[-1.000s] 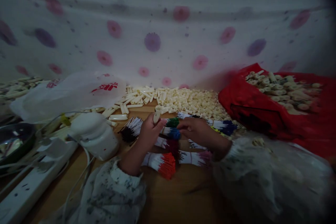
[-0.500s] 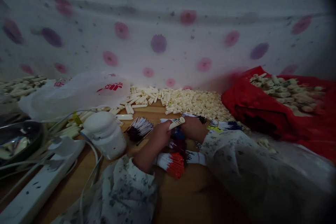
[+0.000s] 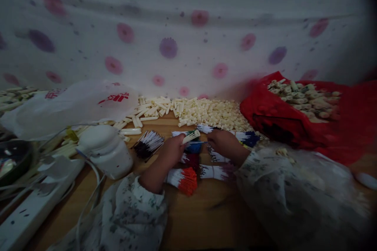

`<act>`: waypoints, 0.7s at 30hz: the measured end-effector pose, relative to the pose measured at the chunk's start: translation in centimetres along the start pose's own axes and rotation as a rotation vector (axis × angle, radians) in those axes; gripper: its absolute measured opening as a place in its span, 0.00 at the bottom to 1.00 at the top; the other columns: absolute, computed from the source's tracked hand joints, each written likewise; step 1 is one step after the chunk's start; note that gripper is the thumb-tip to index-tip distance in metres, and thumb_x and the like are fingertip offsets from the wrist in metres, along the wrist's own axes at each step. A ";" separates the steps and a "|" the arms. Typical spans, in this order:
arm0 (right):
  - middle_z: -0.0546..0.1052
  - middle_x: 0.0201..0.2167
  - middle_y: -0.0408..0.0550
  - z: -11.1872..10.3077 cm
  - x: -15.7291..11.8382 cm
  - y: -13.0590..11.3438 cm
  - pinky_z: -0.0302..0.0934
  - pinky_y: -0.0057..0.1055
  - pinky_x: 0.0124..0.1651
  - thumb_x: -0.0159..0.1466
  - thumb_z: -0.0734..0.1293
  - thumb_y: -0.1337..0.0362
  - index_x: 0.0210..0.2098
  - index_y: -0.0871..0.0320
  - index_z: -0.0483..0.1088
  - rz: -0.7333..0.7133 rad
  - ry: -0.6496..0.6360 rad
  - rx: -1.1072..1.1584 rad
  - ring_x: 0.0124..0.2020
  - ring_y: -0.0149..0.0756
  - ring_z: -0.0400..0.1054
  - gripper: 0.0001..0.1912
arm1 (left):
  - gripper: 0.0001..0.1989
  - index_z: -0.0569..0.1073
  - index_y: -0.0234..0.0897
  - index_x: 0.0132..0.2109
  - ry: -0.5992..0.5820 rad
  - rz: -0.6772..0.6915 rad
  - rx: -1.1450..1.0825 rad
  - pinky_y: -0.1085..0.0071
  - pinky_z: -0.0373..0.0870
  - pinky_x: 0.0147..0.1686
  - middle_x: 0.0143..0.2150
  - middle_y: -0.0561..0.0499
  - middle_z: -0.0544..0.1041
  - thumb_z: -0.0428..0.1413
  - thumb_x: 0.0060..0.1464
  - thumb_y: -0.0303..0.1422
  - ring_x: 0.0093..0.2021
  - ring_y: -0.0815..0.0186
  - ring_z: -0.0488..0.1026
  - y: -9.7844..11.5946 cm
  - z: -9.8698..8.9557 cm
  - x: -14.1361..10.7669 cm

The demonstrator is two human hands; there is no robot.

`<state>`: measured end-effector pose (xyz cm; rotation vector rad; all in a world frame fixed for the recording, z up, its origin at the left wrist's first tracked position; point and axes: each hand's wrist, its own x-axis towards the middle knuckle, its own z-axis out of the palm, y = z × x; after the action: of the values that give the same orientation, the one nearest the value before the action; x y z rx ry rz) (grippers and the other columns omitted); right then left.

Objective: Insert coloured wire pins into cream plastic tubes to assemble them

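Observation:
My left hand is closed round a cream slotted pen barrel, which points to the right. Opposite it, my right hand pinches a thin pen refill whose other end lies close to the barrel; whether they touch I cannot tell. Beneath and around both hands lie bundles of white refills with coloured ends: a blue bundle, an orange bundle, a purple bundle and a dark blue bundle. A dark-tipped bundle lies left of my left hand.
Loose cream barrels are heaped along the back. A red bag full of barrels stands at the right. Leftward are a white jar, a power strip with cables and a white plastic bag.
My right hand has moved right, away from the barrel, and a thin refill now shows between the hands. The view has shifted slightly to the right.

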<state>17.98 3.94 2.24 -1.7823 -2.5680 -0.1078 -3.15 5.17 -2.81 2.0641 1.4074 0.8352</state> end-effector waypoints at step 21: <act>0.80 0.27 0.44 2.4 -2.7 -1.1 0.69 0.31 0.35 0.53 0.71 0.61 0.34 0.56 0.76 0.059 0.392 1.475 0.30 0.33 0.74 0.10 | 0.10 0.72 0.34 0.30 -0.162 -0.196 -0.718 0.77 0.60 0.23 0.22 0.54 0.71 0.59 0.48 0.37 0.22 0.71 0.64 5.1 -0.6 -2.1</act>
<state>17.93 1.19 -0.31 -1.0085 -1.4296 1.0074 -0.96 1.49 0.72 1.3878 0.9985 0.8978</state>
